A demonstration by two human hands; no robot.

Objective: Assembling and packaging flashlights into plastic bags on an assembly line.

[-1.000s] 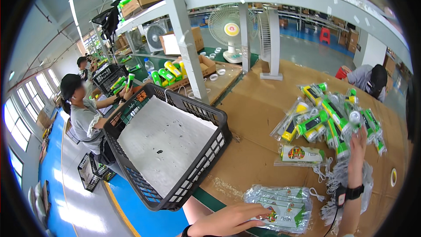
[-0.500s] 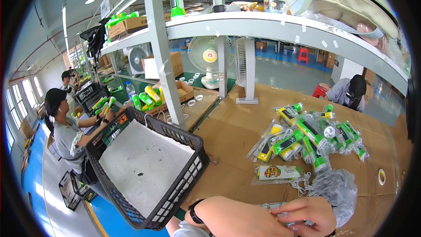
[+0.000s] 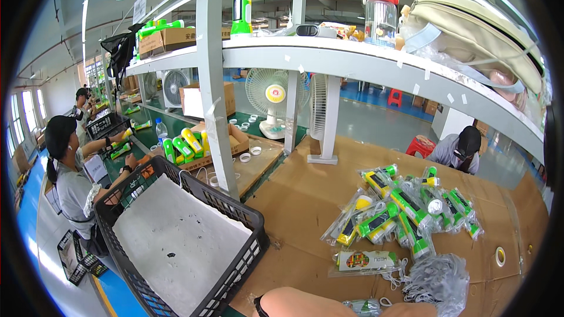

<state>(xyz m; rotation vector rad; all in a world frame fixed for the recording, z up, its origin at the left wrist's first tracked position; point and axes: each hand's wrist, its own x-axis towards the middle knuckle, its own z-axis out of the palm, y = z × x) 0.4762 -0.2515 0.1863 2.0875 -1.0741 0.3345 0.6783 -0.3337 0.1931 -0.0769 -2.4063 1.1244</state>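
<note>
My left hand and wrist (image 3: pixel 305 304) show at the lower edge, with a dark band at the wrist. Beside it, the back of my right hand (image 3: pixel 414 310) is partly in view. The fingers of both hands are out of sight below the frame. A clear-bagged flashlight (image 3: pixel 361 306) with a white cord shows between them, mostly cut off; whether either hand grips it is hidden. Just beyond my right hand lies a bundle of bagged white cords (image 3: pixel 437 282). Above it is a white-labelled bagged flashlight (image 3: pixel 367 260). Farther off rests a pile of green and yellow bagged flashlights (image 3: pixel 405 205).
A black crate (image 3: pixel 255 223) lined with grey sheet stands at left. A tape roll (image 3: pixel 500 256) lies on the cardboard-covered table (image 3: pixel 294 199). A shelf (image 3: pixel 329 53) with posts crosses above. One co-worker (image 3: pixel 73 182) works at left; another person (image 3: pixel 461 149) is beyond the table.
The view has shifted, so the shelf and hands sit lower in it. My hands, with fingers visible before, are now mostly below the edge. The co-worker at left has moved their arms.
</note>
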